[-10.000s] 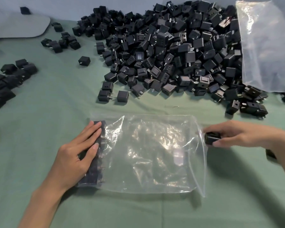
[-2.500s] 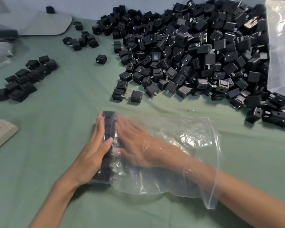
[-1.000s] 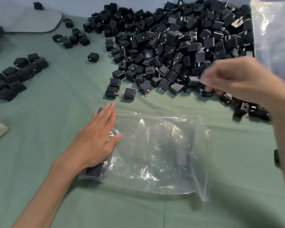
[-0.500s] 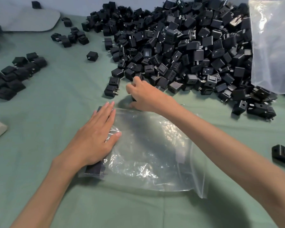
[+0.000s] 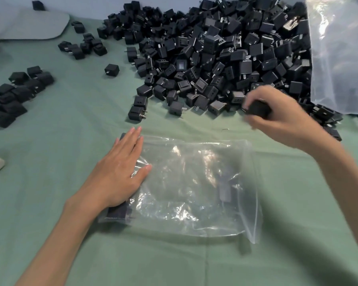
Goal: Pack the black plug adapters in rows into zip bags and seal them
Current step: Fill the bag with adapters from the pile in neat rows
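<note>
Right hand [image 5: 281, 118] swings rightward off pile [image 5: 205, 58], now gripping adapter [image 5: 257, 108]. Left hand [image 5: 120, 172] flat, fingers straight, pressing row [image 5: 117, 212] at bag [image 5: 194, 182] bottom. Risk: limp mouth snags adapter; row topples.

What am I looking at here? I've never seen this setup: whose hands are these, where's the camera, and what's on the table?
There is no machine here. A person works with two bare hands, filmed by a wide-angle camera worn on their head and looking down. The left hand lies flat on a clear zip bag, pressing on a row of adapters inside its left end. The right hand grips one black plug adapter, blurred, near the front edge of the pile of loose adapters. Everything rests on a green cloth. A smaller group lies at the left and a large clear bag at the top right.
</note>
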Tool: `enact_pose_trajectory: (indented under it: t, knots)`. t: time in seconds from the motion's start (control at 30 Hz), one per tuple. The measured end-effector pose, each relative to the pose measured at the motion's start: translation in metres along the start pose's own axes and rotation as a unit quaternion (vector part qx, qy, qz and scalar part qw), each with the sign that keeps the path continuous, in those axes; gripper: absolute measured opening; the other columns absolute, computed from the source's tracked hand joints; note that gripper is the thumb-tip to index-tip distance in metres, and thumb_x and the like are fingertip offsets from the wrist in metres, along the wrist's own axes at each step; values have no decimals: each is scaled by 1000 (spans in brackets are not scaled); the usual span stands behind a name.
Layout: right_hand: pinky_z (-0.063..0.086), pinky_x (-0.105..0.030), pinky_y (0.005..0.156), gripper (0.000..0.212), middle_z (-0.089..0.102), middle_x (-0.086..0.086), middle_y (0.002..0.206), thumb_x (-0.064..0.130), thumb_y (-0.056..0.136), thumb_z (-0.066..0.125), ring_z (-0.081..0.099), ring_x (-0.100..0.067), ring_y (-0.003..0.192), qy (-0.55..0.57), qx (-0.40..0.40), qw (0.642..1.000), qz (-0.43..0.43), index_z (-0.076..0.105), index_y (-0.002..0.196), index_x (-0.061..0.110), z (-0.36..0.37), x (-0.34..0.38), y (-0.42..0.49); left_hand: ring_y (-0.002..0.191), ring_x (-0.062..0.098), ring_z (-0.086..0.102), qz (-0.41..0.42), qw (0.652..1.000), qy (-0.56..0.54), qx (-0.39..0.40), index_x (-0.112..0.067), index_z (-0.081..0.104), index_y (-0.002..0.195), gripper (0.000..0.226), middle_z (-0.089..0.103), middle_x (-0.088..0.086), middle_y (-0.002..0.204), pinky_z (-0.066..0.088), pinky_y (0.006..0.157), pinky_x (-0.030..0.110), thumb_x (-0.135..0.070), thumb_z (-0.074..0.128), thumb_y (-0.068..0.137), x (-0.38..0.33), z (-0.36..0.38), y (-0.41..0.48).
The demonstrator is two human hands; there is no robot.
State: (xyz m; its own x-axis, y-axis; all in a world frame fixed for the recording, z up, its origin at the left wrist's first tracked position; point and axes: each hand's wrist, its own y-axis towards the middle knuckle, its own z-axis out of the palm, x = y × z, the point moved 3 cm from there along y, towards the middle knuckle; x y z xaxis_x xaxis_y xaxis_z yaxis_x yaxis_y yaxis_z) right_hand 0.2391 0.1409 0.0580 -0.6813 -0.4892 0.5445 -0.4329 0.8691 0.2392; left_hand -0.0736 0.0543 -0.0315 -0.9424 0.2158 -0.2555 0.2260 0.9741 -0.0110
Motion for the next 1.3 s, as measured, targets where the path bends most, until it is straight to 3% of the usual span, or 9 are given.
enact_pose_trajectory:
  t: [0.1, 0.27, 0.47, 0.53, 0.63, 0.7, 0.87, 1.0, 1.3]
  knots:
    - [46, -15, 66, 32, 61, 12, 84, 11, 80, 74, 59, 1, 75, -43, 133, 989, 56, 57, 83, 39, -11, -29, -56, 138, -8, -27, -3, 1000, -2, 0, -13, -1, 153, 78, -24, -15, 156, -16, 113, 16, -60, 11, 93, 1, 1, 1]
    - [50, -24, 69, 38, 67, 14, 91, 58, 69, 75, 64, -6, 78, 92, 252, 962, 57, 71, 104, 43, 34, -13, -105, 138, -6, -27, -2, 1000, 3, 2, -12, -3, 152, 82, -24, -14, 155, -16, 113, 17, -66, 7, 91, 1, 3, 2]
    - [53, -27, 84, 42, 67, -5, 118, 4, 81, 65, 67, -19, 96, 547, 207, 803, 116, 67, 117, 25, 74, 12, -105, 138, -7, -26, -1, 1000, -31, 3, -10, 2, 153, 73, -21, -12, 156, -12, 116, 20, -55, 10, 95, -1, 2, 1]
    - [52, -30, 91, 38, 60, -1, 128, 18, 89, 59, 63, -18, 110, 499, 226, 833, 80, 57, 127, 23, 81, 20, -96, 139, -6, -25, 2, 999, -34, 6, -9, 4, 153, 71, -20, -11, 156, -12, 117, 21, -53, 8, 97, -1, 1, 1]
    - [52, -27, 89, 39, 60, 13, 114, 43, 93, 52, 61, -5, 102, 101, 181, 975, -83, 52, 129, 27, 92, 22, -79, 139, -4, -26, 1, 999, -34, 13, -10, 3, 153, 71, -22, -11, 155, -13, 116, 20, -52, 9, 95, -2, 0, 1]
    - [54, -29, 80, 41, 62, 5, 101, 40, 98, 47, 59, -8, 88, -75, 136, 966, -206, 51, 133, 19, 101, 27, -71, 138, -6, -27, -1, 999, -37, 14, -10, 2, 152, 74, -22, -12, 154, -14, 115, 18, -51, 11, 92, -2, 0, 2]
    - [54, -29, 70, 43, 65, -7, 81, 39, 100, 41, 55, -14, 71, 4, 144, 955, -258, 46, 139, 21, 117, 44, -50, 141, -7, -18, -3, 997, -77, -5, -9, 9, 153, 74, -13, -13, 157, -10, 117, 19, -54, 13, 94, -2, 0, 1]
    - [42, -9, 82, 42, 57, -16, 112, 5, 90, 63, 50, 4, 83, 171, 233, 929, -231, 55, 131, 6, 136, 63, -44, 141, -9, -15, -2, 995, -94, -18, -9, 13, 152, 71, -8, -13, 158, -9, 116, 17, -47, 20, 93, 0, 1, 1]
    - [32, -30, 103, 38, 49, 0, 140, 31, 106, 22, 46, -19, 118, -21, 214, 924, -318, 41, 136, 17, 157, 85, -52, 143, -10, -5, -12, 982, -178, -62, -12, 23, 151, 65, 4, -14, 159, -4, 113, 8, -45, 33, 96, 2, -5, -9]
